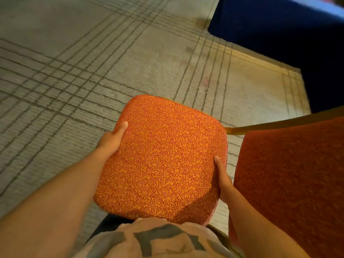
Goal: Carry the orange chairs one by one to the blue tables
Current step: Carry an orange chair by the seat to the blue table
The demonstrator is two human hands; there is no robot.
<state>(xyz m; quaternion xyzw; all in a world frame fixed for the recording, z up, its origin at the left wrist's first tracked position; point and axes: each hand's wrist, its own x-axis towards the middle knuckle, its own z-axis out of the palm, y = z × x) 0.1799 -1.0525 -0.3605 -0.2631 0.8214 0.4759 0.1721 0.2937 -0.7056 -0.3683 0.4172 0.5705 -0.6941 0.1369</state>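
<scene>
An orange chair's seat (162, 157), patterned with red swirls, fills the middle of the view, held in front of my body above the carpet. My left hand (111, 140) grips its left edge, thumb lying on top of the cushion. On the right edge, my right hand (222, 179) holds the seat with the thumb over the fabric; the other fingers are hidden underneath. The chair's padded backrest (290, 183) with a gold frame rail stands at the right. A blue-draped table (297, 38) is at the upper right.
Grey carpet (74, 71) with dark crossing lines covers the floor to the left and ahead, with a tan border strip (260, 60) along the foot of the blue cloth. My grey shirt shows at the bottom edge.
</scene>
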